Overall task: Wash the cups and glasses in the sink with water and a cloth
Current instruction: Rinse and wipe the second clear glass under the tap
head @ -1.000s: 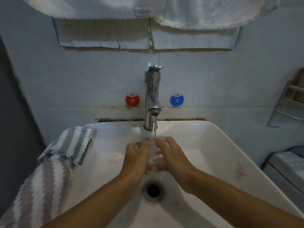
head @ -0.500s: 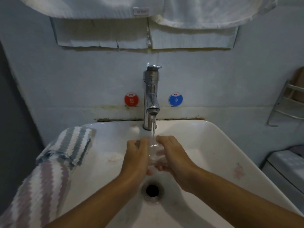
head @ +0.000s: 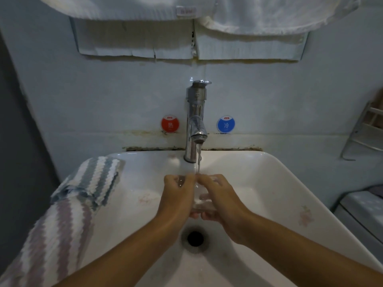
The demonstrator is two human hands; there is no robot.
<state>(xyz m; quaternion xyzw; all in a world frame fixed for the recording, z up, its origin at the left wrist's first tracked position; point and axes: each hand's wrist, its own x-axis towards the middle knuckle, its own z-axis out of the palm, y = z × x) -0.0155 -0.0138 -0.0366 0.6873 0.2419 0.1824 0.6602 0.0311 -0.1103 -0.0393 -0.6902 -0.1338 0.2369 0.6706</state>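
I hold a small clear drinking glass point(head: 200, 195) between both hands, right under the thin stream of water point(head: 198, 160) falling from the chrome single-lever tap point(head: 195, 121). My left hand point(head: 176, 195) wraps its curled fingers around the left side of the glass, and my right hand point(head: 219, 197) curls around the right side, so both are clamped on it above the dark round drain point(head: 195, 238) of the white ceramic basin point(head: 269, 193).

The worry is the grip. Wet glass is slick, and I judge that if either hand loosens while I turn it, it could slide out and strike the hard basin, which might chip or crack it. Its rim also sits close to the spout, so lifting carelessly could knock it against the metal. Water hitting my knuckles may spray over the rim onto the striped white, grey and mauve cloth point(head: 62, 214) draped over the basin's left edge, well apart from my hands and not in use.

As for contents, the glass is too transparent and too hidden by my fingers for me to tell how much water it holds. The basin holds no standing water that I can see; its drain looks open, and faint pinkish stains mark its walls.
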